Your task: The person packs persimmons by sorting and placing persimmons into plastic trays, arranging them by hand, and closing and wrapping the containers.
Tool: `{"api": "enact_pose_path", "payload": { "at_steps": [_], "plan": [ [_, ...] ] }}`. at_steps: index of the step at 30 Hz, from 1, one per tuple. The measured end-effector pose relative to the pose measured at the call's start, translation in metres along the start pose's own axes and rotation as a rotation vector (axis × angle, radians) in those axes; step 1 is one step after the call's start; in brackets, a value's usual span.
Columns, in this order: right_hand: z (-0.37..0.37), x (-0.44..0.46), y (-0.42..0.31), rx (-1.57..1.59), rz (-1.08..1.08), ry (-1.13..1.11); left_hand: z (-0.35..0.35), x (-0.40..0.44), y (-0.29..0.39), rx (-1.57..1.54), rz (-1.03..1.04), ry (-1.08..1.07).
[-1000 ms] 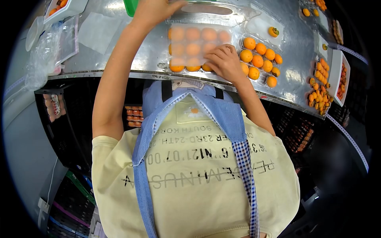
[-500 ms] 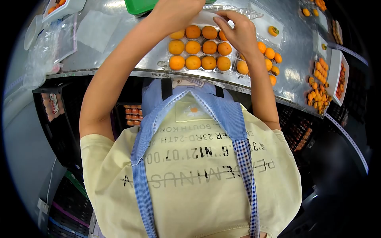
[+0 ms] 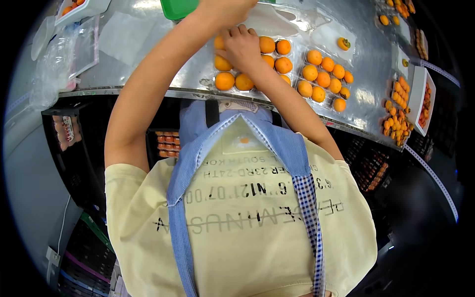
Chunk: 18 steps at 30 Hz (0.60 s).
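**Reader:** Where do the smooth, round orange persimmons [image 3: 244, 82] lie?

**Author:** In rows in a clear plastic tray [image 3: 292, 56], set close to the front edge of the grey metal table [image 3: 192, 70]. A second clear plastic tray [image 3: 313, 83], likewise filled with persimmons, lies just to its right, also near the front edge.

**Reader:** And the right hand [image 3: 241, 47]?

**Author:** It lies over the far left part of the first tray, palm down, fingers bent and close together, hiding several persimmons. Whether it grips one or merely rests there cannot be told.

**Reader:** The left hand [image 3: 226, 12]?

**Author:** Just beyond the right hand, toward the table's far side. The upper border of the view cuts it off, so its grip cannot be told. To its left stands a bright green plastic container [image 3: 179, 8], also cut off.

**Reader:** What else does the table carry?

**Author:** Beyond the second tray, a single persimmon with a green calyx [image 3: 343, 43] lies on a whitish translucent sheet [image 3: 324, 37]. A larger pale sheet [image 3: 123, 39] lies flat toward the left edge. Near the front right corner, small orange fruits [image 3: 396, 123] are clustered beside a white rectangular box [image 3: 419, 84] of reddish-orange fruit.
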State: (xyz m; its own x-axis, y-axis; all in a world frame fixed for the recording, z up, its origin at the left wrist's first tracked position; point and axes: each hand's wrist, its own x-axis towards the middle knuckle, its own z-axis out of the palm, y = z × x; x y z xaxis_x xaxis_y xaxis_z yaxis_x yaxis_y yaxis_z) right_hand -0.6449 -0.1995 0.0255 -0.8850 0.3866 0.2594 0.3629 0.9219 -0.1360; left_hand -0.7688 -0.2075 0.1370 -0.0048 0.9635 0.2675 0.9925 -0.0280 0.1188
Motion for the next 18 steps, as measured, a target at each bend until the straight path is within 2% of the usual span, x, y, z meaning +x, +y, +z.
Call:
{"api": "enact_pose_path", "payload": {
  "at_steps": [1,4,7,10,13,16,18],
  "plan": [
    [0.001,0.002,-0.001,-0.008,-0.007,-0.01,0.0,-0.001,0.0,-0.006,-0.015,-0.013],
    [-0.011,0.005,0.008,0.275,0.096,0.003,0.004,-0.004,-0.001,-0.024,-0.013,0.047],
    [-0.034,-0.013,0.033,1.149,0.491,-0.188,0.003,-0.004,-0.004,-0.016,-0.005,-0.011],
    [-0.048,-0.025,0.055,1.109,0.581,-0.295,0.009,-0.004,-0.005,-0.029,-0.002,0.055],
    [-0.058,-0.038,0.066,1.068,0.686,-0.381,0.009,0.0,-0.004,-0.026,0.005,0.021],
    [-0.064,-0.043,0.039,0.406,0.317,-0.349,0.009,0.002,-0.003,-0.029,0.004,0.038],
    [-0.061,-0.041,0.025,0.157,0.187,-0.342,0.006,0.002,-0.003,-0.029,-0.01,0.01]
  ]
}}
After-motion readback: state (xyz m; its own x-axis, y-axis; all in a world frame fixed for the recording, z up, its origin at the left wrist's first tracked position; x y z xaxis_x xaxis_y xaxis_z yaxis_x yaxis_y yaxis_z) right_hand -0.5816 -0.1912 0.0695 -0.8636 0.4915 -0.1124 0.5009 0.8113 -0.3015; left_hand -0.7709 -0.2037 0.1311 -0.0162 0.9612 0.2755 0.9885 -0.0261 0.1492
